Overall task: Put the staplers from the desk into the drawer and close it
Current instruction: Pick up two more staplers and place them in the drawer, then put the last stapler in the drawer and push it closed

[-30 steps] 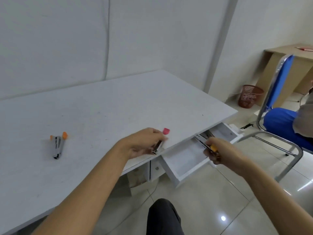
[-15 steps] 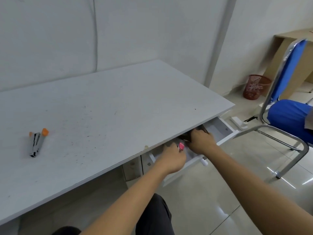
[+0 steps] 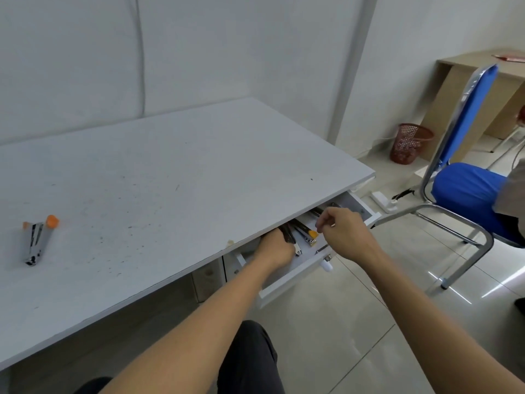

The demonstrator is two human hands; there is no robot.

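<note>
A white drawer [image 3: 292, 278] stands pulled out under the right end of the white desk [image 3: 170, 172]. My left hand [image 3: 274, 248] reaches into it, fingers closed around a dark stapler [image 3: 292, 242]; its fingertips are hidden under the desk edge. Beside it in the drawer lies an orange-tipped stapler [image 3: 306, 234], and another metal stapler [image 3: 317, 212] shows further back. Just above the drawer's right half, my right hand [image 3: 342, 233] hovers with loosely curled fingers and nothing in them. One silver stapler with orange ends [image 3: 37, 240] lies on the desk at the far left.
A blue chair with a metal frame [image 3: 460, 191] stands to the right of the drawer, with a seated person's side at the frame edge. A red mesh bin [image 3: 409, 143] and a wooden desk [image 3: 483, 89] stand by the far wall. My knee [image 3: 250, 356] is below the drawer.
My right hand has let go of the orange-tipped stapler, which now lies in the drawer, and has lifted slightly. My left hand has pushed deeper into the drawer with its stapler.
</note>
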